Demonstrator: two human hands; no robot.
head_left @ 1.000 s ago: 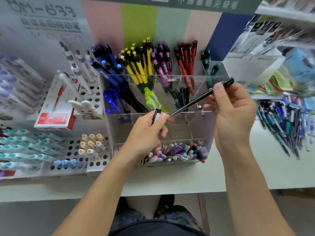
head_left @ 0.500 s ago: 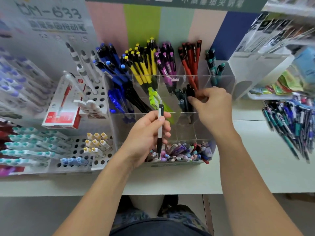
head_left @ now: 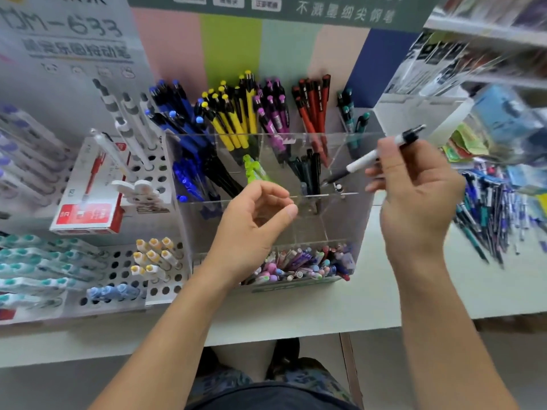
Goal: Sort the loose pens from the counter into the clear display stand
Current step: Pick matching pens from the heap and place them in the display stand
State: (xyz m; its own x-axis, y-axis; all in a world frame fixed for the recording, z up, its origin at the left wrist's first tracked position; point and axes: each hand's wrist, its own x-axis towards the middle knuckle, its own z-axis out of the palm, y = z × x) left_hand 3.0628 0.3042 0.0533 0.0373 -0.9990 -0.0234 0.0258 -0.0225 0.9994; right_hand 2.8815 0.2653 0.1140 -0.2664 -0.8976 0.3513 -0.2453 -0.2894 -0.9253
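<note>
Sorting looks well underway but far from done, judging by how things lie. The clear display stand [head_left: 349, 220] already holds grouped pens: blue [head_left: 177, 119], yellow [head_left: 233, 113], purple [head_left: 273, 113], red [head_left: 313, 108] and a few teal [head_left: 350, 113] along the back row, with black pens [head_left: 309, 173] and a green one [head_left: 254, 170] in the middle tier. A big pile of loose pens [head_left: 497, 214] lies on the white counter [head_left: 384, 291] at the right, well apart from the stand — that pile is what remains.

The right hand [head_left: 417, 199] pinches a white pen with black ends [head_left: 381, 152] between thumb and fingers, held tilted above the right side of the stand with its dark tip pointing down toward the middle compartments. The left hand [head_left: 251, 229] hovers in front of the stand, fingers loosely curled and holding nothing.

Half a second ago the left hand held this pen upright while the right hand reached into the black-pen compartment. Since then the pen has passed to the right hand and the left has emptied. A second ago the right hand carried a black pen, apparently now dropped in — I cannot pick it out among the others.
</note>
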